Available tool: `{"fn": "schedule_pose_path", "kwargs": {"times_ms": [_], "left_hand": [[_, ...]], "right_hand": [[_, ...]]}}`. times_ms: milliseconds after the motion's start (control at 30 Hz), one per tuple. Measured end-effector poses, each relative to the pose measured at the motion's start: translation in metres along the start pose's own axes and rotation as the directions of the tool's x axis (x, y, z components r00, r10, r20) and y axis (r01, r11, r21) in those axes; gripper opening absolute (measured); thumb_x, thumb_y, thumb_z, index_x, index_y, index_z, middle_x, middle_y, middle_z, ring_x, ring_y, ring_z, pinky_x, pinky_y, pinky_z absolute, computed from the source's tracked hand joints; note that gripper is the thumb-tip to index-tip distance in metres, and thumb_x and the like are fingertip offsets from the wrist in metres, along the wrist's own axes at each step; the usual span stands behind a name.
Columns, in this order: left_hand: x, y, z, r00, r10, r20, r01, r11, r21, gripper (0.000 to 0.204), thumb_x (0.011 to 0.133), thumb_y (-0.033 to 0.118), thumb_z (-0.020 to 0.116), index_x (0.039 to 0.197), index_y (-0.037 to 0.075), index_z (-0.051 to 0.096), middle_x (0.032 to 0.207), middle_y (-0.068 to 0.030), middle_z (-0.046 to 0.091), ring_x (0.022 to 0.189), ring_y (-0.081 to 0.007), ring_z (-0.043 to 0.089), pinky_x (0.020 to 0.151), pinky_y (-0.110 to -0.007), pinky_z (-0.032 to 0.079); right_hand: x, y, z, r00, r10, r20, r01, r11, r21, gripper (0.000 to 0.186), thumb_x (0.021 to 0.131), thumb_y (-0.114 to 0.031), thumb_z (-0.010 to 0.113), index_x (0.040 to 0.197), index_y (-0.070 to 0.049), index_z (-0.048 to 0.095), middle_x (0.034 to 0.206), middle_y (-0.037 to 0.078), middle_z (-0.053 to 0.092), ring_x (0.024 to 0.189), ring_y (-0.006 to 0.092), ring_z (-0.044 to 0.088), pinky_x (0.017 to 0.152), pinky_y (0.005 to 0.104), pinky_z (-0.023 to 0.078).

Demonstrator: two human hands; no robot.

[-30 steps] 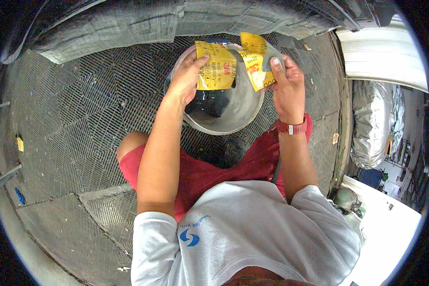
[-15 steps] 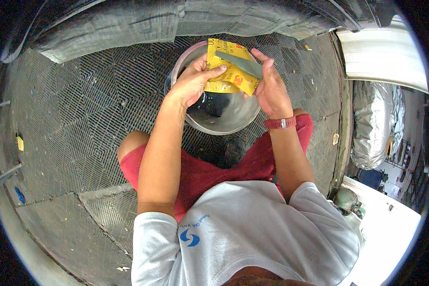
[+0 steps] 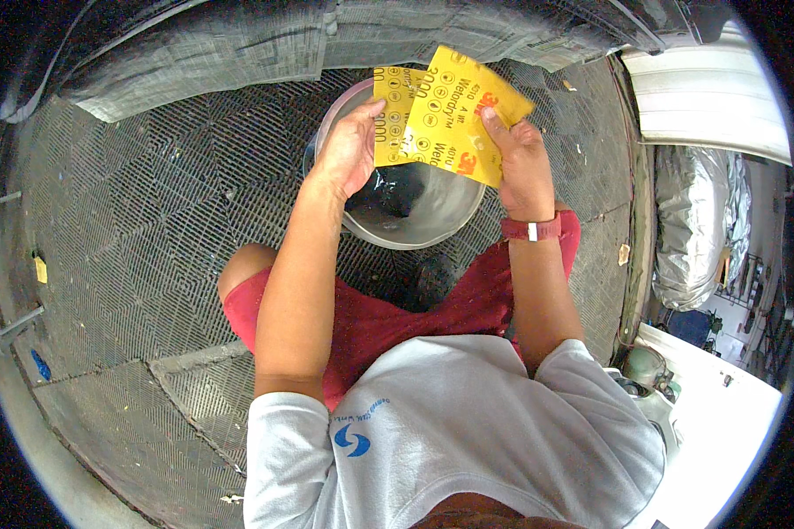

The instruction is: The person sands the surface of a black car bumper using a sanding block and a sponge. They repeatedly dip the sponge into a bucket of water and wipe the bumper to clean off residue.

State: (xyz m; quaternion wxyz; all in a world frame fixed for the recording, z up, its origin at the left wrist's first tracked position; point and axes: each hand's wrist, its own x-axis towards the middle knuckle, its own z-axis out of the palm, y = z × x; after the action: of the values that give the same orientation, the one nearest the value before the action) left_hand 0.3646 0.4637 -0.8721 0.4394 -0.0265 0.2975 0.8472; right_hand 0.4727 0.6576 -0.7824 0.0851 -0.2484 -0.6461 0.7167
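Yellow-backed sandpaper (image 3: 459,106), printed in black and red, is stretched between both hands above a bucket. My left hand (image 3: 351,152) grips its left end, fingers mostly behind it. At the other end my right hand (image 3: 525,159) pinches the paper with the thumb on the printed face. The right part stands higher and tilted against the left part; whether it is one folded sheet or two pieces, I cannot tell. Below the paper the round grey bucket (image 3: 445,227) has something dark and shiny inside.
Ridged dark mats (image 3: 176,203) cover the floor around me. A dark panel covered with newspaper (image 3: 194,66) runs along the far side. Toward the right lie a silver wrapped bundle (image 3: 690,229) and a white panel (image 3: 723,423). My crossed legs in red shorts (image 3: 397,304) flank the bucket.
The grey-green side of the sandpaper, turned up before, is now hidden, and the yellow backing lies spread wider. My right hand has shifted right and turned, its thumb now on the paper.
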Motion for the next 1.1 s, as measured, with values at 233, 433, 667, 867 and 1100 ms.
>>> {"fn": "schedule_pose_path", "kwargs": {"times_ms": [233, 433, 667, 867, 1100], "left_hand": [[-0.007, 0.004, 0.007, 1.0, 0.023, -0.001, -0.023, 1.0, -0.019, 0.055, 0.115, 0.039, 0.043, 0.154, 0.001, 0.055, 0.145, -0.0168, 0.071, 0.128, -0.0305, 0.071, 0.112, -0.047, 0.056], [-0.012, 0.007, 0.016, 0.998, 0.051, 0.043, -0.048, 0.997, -0.068, 0.062, 0.117, 0.051, 0.043, 0.153, 0.003, 0.054, 0.147, -0.0173, 0.068, 0.13, -0.03, 0.07, 0.112, -0.047, 0.056], [-0.009, 0.005, 0.009, 0.994, 0.083, 0.071, -0.082, 0.996, -0.018, 0.059, 0.118, 0.045, 0.044, 0.156, 0.0, 0.05, 0.147, -0.018, 0.068, 0.13, -0.0277, 0.07, 0.113, -0.043, 0.055], [-0.003, 0.002, 0.002, 0.999, 0.017, 0.049, -0.016, 1.0, -0.012, 0.057, 0.118, 0.041, 0.044, 0.157, -0.001, 0.049, 0.147, -0.0185, 0.068, 0.129, -0.028, 0.071, 0.114, -0.042, 0.054], [-0.007, 0.005, 0.01, 0.998, 0.052, 0.045, -0.049, 0.996, -0.079, 0.054, 0.119, 0.041, 0.04, 0.156, 0.004, 0.051, 0.149, -0.0166, 0.067, 0.129, -0.0303, 0.07, 0.113, -0.045, 0.056]], "right_hand": [[0.005, 0.008, 0.016, 0.982, 0.038, 0.188, -0.026, 0.997, -0.066, 0.029, 0.108, -0.019, 0.072, 0.128, 0.002, 0.071, 0.117, 0.006, 0.08, 0.098, 0.0139, 0.076, 0.087, 0.0318, 0.06], [0.014, 0.017, 0.021, 0.994, 0.089, 0.06, -0.069, 0.961, -0.268, 0.03, 0.107, -0.018, 0.073, 0.126, 0.004, 0.07, 0.111, 0.006, 0.08, 0.094, 0.0121, 0.074, 0.083, 0.0299, 0.059], [0.014, 0.011, 0.013, 0.957, 0.166, 0.239, -0.205, 0.968, 0.147, 0.033, 0.106, -0.021, 0.076, 0.129, 0.002, 0.071, 0.119, 0.009, 0.08, 0.1, 0.0178, 0.078, 0.089, 0.0324, 0.062], [0.015, 0.005, 0.01, 0.963, 0.139, 0.231, -0.158, 0.985, 0.069, 0.033, 0.106, -0.019, 0.076, 0.13, 0.003, 0.07, 0.122, 0.011, 0.08, 0.102, 0.0182, 0.078, 0.09, 0.0328, 0.063], [0.022, 0.01, 0.014, 0.981, 0.112, 0.16, -0.1, 0.991, -0.085, 0.026, 0.105, -0.019, 0.077, 0.117, 0.004, 0.072, 0.11, 0.01, 0.081, 0.091, 0.0148, 0.078, 0.079, 0.0321, 0.063]]}}
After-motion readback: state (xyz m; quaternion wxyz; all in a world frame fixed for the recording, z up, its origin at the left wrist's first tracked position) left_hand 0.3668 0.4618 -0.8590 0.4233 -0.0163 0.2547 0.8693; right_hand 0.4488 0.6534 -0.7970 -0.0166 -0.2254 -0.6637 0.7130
